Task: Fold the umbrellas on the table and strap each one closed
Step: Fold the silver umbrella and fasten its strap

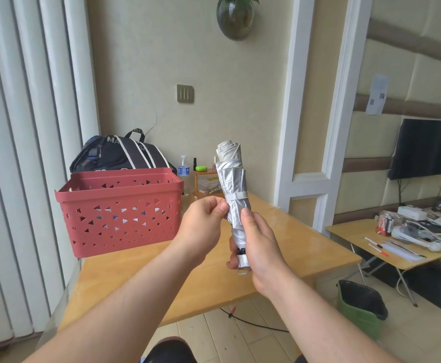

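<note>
From my head view, my right hand point(260, 247) grips the folded silver umbrella point(233, 195) low on its bundle, holding it upright above the worktop point(292, 247). My left hand point(203, 224) pinches the fabric just below the white strap point(236, 197), which wraps the canopy. A red basket point(117, 208) stands on the worktop to the left.

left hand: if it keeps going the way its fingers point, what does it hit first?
The left hand points right, at the folded umbrella held upright in the right hand's grip. Its fingertips already touch or nearly touch the silver fabric just below the strap, so it meets the umbrella first; depth is unclear.
</note>
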### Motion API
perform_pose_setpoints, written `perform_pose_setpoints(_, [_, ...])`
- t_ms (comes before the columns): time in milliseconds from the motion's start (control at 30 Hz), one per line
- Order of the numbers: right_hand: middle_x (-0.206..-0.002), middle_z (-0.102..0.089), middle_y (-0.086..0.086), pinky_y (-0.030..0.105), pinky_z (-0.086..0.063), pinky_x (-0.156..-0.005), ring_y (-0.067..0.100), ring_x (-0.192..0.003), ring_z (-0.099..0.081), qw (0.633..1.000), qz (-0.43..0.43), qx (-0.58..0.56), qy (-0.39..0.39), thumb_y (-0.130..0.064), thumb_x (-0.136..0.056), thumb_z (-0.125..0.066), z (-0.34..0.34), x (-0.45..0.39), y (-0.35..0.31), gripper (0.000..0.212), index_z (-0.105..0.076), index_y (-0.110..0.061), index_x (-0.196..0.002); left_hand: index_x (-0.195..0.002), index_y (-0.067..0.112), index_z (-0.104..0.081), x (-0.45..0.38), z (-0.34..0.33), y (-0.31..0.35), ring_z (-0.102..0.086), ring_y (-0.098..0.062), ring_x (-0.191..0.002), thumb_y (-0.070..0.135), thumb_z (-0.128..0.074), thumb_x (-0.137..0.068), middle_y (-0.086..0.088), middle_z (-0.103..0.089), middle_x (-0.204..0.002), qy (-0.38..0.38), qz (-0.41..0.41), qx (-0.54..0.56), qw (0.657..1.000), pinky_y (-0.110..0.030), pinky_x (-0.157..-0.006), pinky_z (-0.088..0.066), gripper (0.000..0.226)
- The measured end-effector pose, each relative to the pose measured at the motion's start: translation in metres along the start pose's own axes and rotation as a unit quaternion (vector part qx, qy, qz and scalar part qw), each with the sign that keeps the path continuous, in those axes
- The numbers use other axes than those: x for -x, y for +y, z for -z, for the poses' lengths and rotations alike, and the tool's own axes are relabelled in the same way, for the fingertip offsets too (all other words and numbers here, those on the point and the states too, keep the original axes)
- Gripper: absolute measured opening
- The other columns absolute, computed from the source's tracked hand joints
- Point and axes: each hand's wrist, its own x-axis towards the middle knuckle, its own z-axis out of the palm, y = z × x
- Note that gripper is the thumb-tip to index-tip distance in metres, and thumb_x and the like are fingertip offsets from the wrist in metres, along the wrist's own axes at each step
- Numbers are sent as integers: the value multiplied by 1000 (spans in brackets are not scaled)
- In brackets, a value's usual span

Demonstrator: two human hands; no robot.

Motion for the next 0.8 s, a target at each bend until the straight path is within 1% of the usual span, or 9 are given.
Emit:
perform_pose_setpoints(133, [-67, -49, 6, 33, -44, -51, 19, -58, -48, 999, 13, 1, 39, -53, -102, -56, 1, -4, -2, 41, -64, -13, -106, -94, 26, -59, 5, -5, -1, -53, -5, -70, 37, -60, -104, 11, -63, -84, 87, -17, -17, 996, -27, -63, -40, 15])
perform_pose_setpoints(233, [-65, -48, 5, 33, -43, -50, 18, -56, -46, 998, 15, 5, 56, -54, -102, -55, 1, -6, -3, 41, -68, -15, -102, -85, 26, -66, 8, -9, -2, -53, -3, -65, 49, -57, -102, 13, -63, -75, 44, -8, -9, 999, -27, -63, -43, 30])
perform_pose_setpoints(333, [-65, -47, 4, 34, -43, -51, 18, -57, -45, 998, 15, 16, 50, -54, -102, -57, 2, -6, -1, 40, -70, -16, -98, -84, 22, -73, 9, -11, -5, -64, -14, -75, 55, -60, -100, 9, -71, -77, -2, 14, 35, 999, -36, -76, -52, 39])
perform_pose_setpoints(400, [-67, -46, 3, 34, -43, -52, 17, -60, -45, 999, 16, 20, 48, -52, -101, -59, 3, -6, 1, 37, -70, -16, -100, -86, 21, -74, 9, -11, -9, -69, -24, -89, 53, -63, -99, 1, -76, -86, -9, 12, 52, 999, -43, -84, -55, 36])
perform_pose_setpoints(433, [-67, -46, 3, 34, -43, -52, 17, -60, -45, 998, 17, 23, 47, -51, -100, -61, 3, -5, 2, 36, -69, -16, -101, -86, 22, -75, 8, -10, -11, -70, -24, -91, 50, -63, -100, 0, -77, -88, -7, 8, 51, 999, -43, -85, -55, 33])
perform_pose_setpoints(567, [-65, -45, -1, 34, -45, -54, 17, -58, -43, 998, 26, 37, 37, -49, -95, -70, 3, -3, 6, 35, -67, -14, -99, -89, 20, -73, 4, -6, -20, -64, -7, -80, 36, -59, -105, 5, -74, -85, -28, -2, 21, 999, -37, -83, -52, 27])
perform_pose_setpoints(667, [-67, -45, 1, 34, -46, -53, 18, -58, -44, 998, 36, 46, 32, -52, -92, -73, 3, -2, 8, 29, -69, -23, -92, -87, 19, -71, 2, -2, -23, -58, -2, -74, 32, -55, -107, 14, -67, -77, -48, -8, -4, 999, -34, -80, -50, 29])
perform_pose_setpoints(733, [-68, -46, 2, 35, -48, -55, 19, -56, -44, 998, 29, 52, 30, -61, -91, -69, 3, -1, 7, 34, -67, -27, -93, -86, 20, -69, 2, -2, -21, -56, 0, -71, 32, -55, -107, 16, -65, -75, -55, -8, -8, 998, -28, -74, -48, 28])
perform_pose_setpoints(800, [-70, -50, 3, 39, -51, -56, 23, -52, -49, 999, -2, 37, 35, -69, -97, -52, 3, 0, 4, 40, -66, -32, -97, -88, 23, -66, 3, -2, -19, -53, -3, -70, 35, -59, -105, 15, -63, -77, -29, -18, -14, 999, -24, -67, -45, 22])
